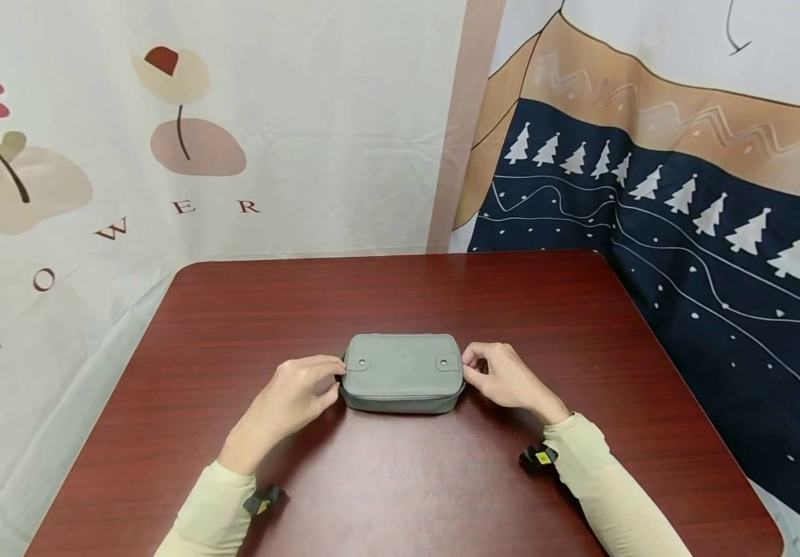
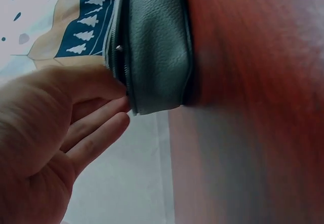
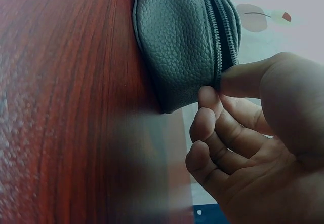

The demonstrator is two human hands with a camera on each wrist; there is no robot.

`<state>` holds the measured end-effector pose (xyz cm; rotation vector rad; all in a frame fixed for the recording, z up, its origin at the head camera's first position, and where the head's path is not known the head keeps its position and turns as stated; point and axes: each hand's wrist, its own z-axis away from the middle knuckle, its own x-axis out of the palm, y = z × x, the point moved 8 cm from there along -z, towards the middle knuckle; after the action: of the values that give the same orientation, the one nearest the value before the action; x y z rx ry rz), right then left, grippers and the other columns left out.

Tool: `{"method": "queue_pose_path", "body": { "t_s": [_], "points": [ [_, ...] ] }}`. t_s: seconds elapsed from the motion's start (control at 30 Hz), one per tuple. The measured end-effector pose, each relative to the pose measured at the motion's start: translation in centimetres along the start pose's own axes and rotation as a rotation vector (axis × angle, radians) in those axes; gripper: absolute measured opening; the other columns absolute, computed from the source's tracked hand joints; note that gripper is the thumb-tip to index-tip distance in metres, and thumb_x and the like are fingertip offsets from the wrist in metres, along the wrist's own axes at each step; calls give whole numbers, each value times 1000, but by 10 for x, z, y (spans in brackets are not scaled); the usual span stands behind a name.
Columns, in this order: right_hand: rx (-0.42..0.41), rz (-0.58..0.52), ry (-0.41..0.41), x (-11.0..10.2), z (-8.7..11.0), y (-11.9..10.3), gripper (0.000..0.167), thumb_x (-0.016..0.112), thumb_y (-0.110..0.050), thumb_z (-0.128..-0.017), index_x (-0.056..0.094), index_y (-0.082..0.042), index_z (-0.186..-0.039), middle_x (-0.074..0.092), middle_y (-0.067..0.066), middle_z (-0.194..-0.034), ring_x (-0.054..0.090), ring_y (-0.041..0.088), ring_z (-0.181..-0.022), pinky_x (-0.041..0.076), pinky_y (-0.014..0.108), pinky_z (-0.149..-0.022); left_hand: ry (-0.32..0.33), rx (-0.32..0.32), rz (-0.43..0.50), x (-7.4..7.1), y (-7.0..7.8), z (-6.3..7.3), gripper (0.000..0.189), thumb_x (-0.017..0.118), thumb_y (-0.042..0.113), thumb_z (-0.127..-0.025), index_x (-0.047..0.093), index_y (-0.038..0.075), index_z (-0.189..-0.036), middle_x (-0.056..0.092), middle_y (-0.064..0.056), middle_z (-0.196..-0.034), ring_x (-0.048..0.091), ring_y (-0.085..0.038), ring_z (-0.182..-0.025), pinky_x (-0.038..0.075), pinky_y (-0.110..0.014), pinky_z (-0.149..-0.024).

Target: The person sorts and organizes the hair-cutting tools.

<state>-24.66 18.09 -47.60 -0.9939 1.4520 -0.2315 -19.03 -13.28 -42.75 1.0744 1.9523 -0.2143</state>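
A grey-green zip case (image 1: 403,367) with a pebbled leather look lies flat on the table, two snap-like studs on its lid. At its left end, the left hand (image 1: 295,394) pinches the edge near the zip seam with thumb and forefinger. The right hand (image 1: 507,379) pinches the opposite end along the zip. In the right wrist view the zip's teeth (image 3: 216,36) stand apart with a dark gap between the two rows. Fingertips hide the spot they grip, and a zip pull does not show. The other fingers of the right hand are loosely curled.
The case rests on a dark red wood-grain table (image 1: 400,480) with rounded corners. Behind it hangs a pale curtain (image 1: 330,155) with flower prints. To the right is a navy cloth (image 1: 685,271) with white trees. A small black device (image 1: 264,499) sits at each wrist.
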Motion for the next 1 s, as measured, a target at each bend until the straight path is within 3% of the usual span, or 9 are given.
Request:
{"method": "queue_pose_path", "body": {
  "t_s": [0.13,0.23,0.47,0.57,0.7,0.87,1.0],
  "points": [
    [3,5,-1,0,0,0,18,72,-1,-94,74,-19,-89,71,-8,-81,61,2,-77,52,22,-74,-44,-63,40,-2,-4,-1,28,87,-4,-78,84,4,-105,84,-7,-107,83,-21,-97,69,-41,-86],
    [3,7,-4,0,-1,0,19,72,-1,-95,74,-19,-89,71,-9,-82,61,2,-77,52,21,-74,-87,-105,77,-2,-7,-4,37,92,8,-82,83,5,-118,83,-7,-120,82,-23,-108,69,-44,-95],
    [4,-10,-8,0,-1,-1,17,71,-2,-94,74,-18,-88,71,-8,-80,61,2,-75,52,20,-73,-306,-187,97,12,-16,-13,100,106,40,-76,61,12,-162,61,-10,-165,60,-33,-154,52,-55,-126],
    [4,-14,-9,-1,0,-2,17,71,-2,-95,74,-18,-89,72,-8,-81,61,2,-75,52,20,-73,-389,-175,116,20,-18,-20,117,110,40,-69,53,11,-168,54,-13,-173,50,-37,-163,46,-58,-132],
    [5,-21,-12,-1,0,-1,17,71,-2,-96,74,-17,-89,72,-7,-82,62,3,-76,52,20,-73,-487,-172,125,30,-21,-25,125,111,34,-66,48,8,-171,50,-15,-176,44,-42,-167,43,-62,-133],
    [3,-19,-10,-1,0,-2,17,71,-2,-96,74,-17,-89,72,-7,-82,62,3,-76,52,20,-74,-604,-228,138,38,-26,-25,124,107,25,-70,42,12,-174,44,-15,-180,46,-45,-165,42,-66,-132],
    [1,-16,-4,-1,1,0,17,71,-2,-96,74,-17,-89,72,-7,-82,61,2,-75,51,20,-73,-633,-248,176,40,-28,-27,118,102,13,-73,41,11,-175,42,-17,-181,47,-43,-165,44,-62,-132]
  ]
}}
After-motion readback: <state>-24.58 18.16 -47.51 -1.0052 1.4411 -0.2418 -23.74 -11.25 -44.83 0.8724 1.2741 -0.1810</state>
